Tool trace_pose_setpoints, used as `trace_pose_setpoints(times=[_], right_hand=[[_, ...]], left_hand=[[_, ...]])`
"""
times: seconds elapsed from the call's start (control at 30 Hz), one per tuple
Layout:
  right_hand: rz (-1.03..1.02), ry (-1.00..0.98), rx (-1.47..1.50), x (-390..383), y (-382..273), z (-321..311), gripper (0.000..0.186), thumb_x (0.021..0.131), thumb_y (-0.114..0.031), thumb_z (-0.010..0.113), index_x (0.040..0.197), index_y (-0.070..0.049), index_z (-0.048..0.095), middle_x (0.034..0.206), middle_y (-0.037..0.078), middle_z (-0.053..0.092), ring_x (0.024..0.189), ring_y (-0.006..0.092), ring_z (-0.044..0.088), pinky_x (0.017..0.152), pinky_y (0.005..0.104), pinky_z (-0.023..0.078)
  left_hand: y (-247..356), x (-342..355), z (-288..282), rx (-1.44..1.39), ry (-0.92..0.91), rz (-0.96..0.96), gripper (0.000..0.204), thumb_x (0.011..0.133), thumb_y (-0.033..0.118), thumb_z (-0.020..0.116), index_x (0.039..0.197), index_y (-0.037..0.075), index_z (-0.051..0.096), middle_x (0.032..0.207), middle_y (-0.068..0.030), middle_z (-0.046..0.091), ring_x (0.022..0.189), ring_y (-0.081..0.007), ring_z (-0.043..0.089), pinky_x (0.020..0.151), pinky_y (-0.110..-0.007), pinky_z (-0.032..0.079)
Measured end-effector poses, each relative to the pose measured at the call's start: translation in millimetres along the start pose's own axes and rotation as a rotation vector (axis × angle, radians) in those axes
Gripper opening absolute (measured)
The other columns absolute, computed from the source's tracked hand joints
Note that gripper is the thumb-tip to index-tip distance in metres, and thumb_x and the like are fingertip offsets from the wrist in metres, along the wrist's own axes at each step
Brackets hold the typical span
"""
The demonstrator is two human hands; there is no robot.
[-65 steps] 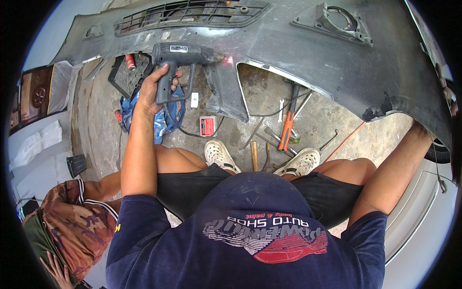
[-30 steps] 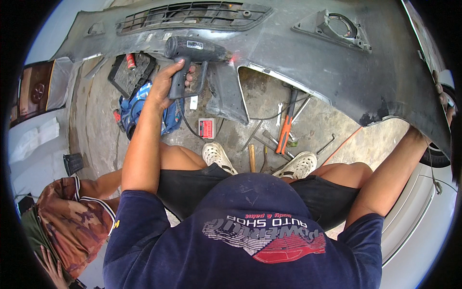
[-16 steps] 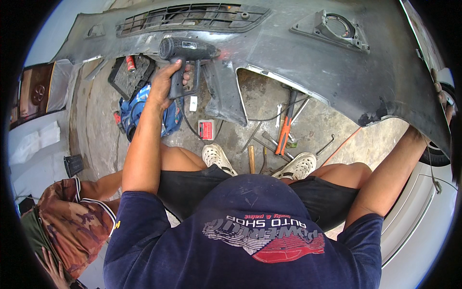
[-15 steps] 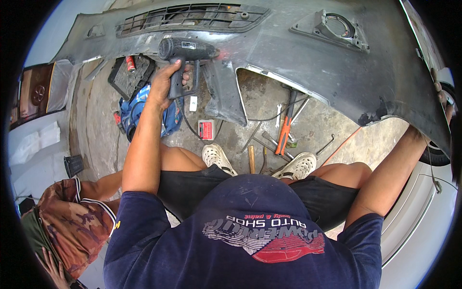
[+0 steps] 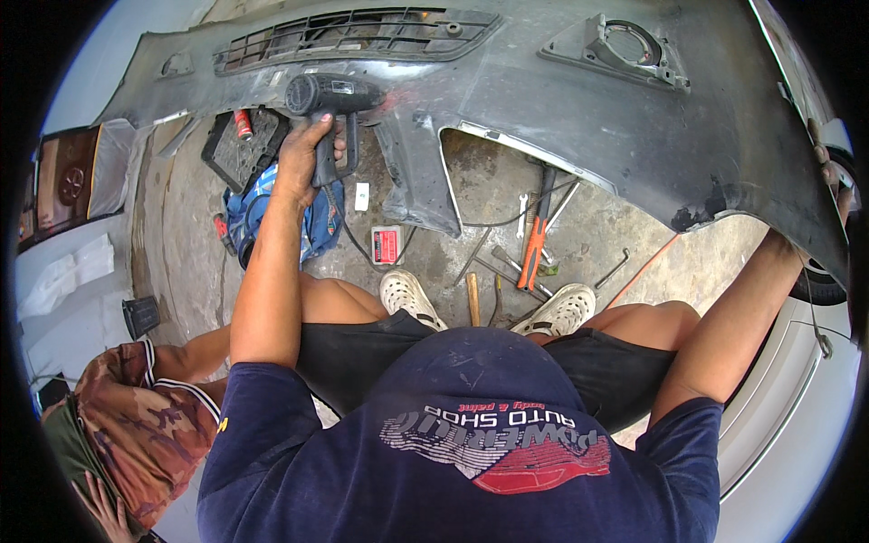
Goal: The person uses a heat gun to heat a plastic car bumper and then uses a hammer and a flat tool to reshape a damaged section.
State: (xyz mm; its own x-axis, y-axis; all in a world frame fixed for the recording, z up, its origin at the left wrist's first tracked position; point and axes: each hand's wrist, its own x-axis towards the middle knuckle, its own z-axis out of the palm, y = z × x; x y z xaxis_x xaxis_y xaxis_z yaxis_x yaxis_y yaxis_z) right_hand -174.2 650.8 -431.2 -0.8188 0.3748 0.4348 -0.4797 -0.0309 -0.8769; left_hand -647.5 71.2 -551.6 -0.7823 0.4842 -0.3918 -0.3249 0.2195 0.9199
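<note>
My left hand (image 5: 300, 158) is wrapped around the handle of a black heat gun (image 5: 317, 93). Its nozzle points right, close to the dark grey car bumper (image 5: 543, 100), where a reddish glow shows on the surface. A cord runs down from the handle. At the far right, my right hand (image 5: 826, 163) grips the bumper's end; its forearm passes behind the lower edge, and only some fingers show. The bumper has a black slatted grille (image 5: 362, 36) and a round-holed bracket (image 5: 629, 45).
Below the bumper on the concrete lie an orange-handled hammer (image 5: 534, 253), a wrench (image 5: 522, 215), several rods and a red-and-white box (image 5: 386, 244). A blue bag (image 5: 321, 222) and black case (image 5: 244, 149) lie left. Another person (image 5: 149, 416) sits at lower left; a silver car (image 5: 787, 407) stands right.
My left hand and the heat gun have moved a little to the left along the bumper. The bumper has shifted very slightly left in view, and my right hand keeps its hold.
</note>
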Motion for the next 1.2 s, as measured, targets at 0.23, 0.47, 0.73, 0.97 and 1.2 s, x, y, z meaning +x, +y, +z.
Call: trace_pose_setpoints(times=[0.23,0.47,0.73,0.97,1.2], right_hand=[[0.004,0.008,0.010,0.9,2.8,4.6,0.061,0.108,-0.053,0.032,0.126,-0.018,0.078,0.145,0.010,0.067,0.156,0.0336,0.037,0.133,0.0583,0.017],[-0.030,-0.051,-0.014,-2.1,3.2,-19.2,0.058,0.107,-0.050,0.036,0.131,-0.014,0.075,0.154,0.011,0.060,0.162,0.0341,0.024,0.134,0.0589,0.005],[-0.030,0.116,0.125,-2.8,3.8,-3.0,0.062,0.108,-0.049,0.033,0.135,-0.009,0.072,0.145,0.013,0.067,0.153,0.0320,0.044,0.134,0.0484,0.020],[-0.071,-0.047,-0.082,3.8,3.6,-7.4,0.061,0.107,-0.051,0.035,0.130,-0.012,0.076,0.145,0.012,0.067,0.154,0.0360,0.041,0.134,0.0538,0.016],[-0.048,-0.064,0.001,1.6,5.5,-3.5,0.060,0.108,-0.050,0.033,0.130,-0.014,0.076,0.146,0.012,0.066,0.158,0.0372,0.034,0.133,0.0585,0.015]], left_hand=[[-1.6,2.6,-4.7,0.017,0.049,-0.001,0.029,0.105,0.027,0.067,0.121,0.003,0.063,0.104,-0.0059,0.069,0.077,-0.0116,0.066,0.066,-0.026,0.056],[-1.7,3.6,0.1,0.056,0.112,0.055,0.028,0.103,0.027,0.070,0.117,0.003,0.065,0.097,-0.0050,0.070,0.071,-0.0110,0.067,0.062,-0.025,0.055],[2.2,-1.3,-1.3,0.168,0.122,0.033,0.030,0.104,0.028,0.070,0.120,0.004,0.064,0.103,-0.0036,0.069,0.076,-0.0112,0.067,0.066,-0.026,0.055],[2.7,-3.5,2.3,0.169,0.101,0.009,0.030,0.104,0.027,0.069,0.121,0.003,0.064,0.100,-0.0055,0.070,0.073,-0.0119,0.066,0.065,-0.026,0.055],[4.5,-8.7,10.3,0.068,-0.035,-0.048,0.033,0.105,0.028,0.066,0.125,0.001,0.063,0.104,-0.0094,0.071,0.076,-0.0142,0.067,0.065,-0.027,0.055]])
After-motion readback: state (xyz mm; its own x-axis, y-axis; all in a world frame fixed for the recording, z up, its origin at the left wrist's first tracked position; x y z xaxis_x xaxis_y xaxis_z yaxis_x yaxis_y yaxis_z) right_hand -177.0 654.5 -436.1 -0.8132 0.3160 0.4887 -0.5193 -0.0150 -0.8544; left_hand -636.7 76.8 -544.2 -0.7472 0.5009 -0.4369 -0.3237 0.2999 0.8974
